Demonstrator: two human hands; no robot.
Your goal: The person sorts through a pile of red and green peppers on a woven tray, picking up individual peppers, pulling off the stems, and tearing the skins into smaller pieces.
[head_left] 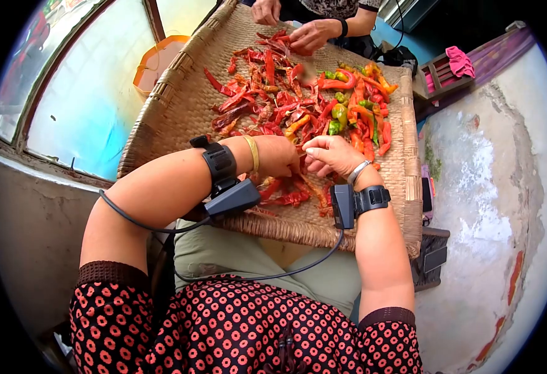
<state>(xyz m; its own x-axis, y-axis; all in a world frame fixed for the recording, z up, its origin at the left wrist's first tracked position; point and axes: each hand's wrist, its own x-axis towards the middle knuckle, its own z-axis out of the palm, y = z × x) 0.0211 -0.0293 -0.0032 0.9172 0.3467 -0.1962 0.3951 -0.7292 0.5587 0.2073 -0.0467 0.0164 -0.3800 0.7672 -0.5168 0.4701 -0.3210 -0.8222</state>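
Note:
A woven tray (161, 128) lies across my lap, strewn with red chili peppers (242, 103). Fresher orange and green peppers (367, 109) are heaped at its right side. My left hand (280, 156), with a yellow band at the wrist, is closed over the peppers near the tray's middle; what it holds, if anything, is hidden. Right beside it, my right hand (334, 157), with a silver bracelet, is bent with thumb and forefinger together near a small red piece. What lies between those fingertips is too small to make out.
Another person's hands (311, 36) are over the far edge of the tray. An orange-rimmed basin (161, 59) is beyond the tray's left side. At right are a wooden rack (439, 78) with a pink cloth (459, 62) and a worn wall (473, 187). A cable links my wrist devices.

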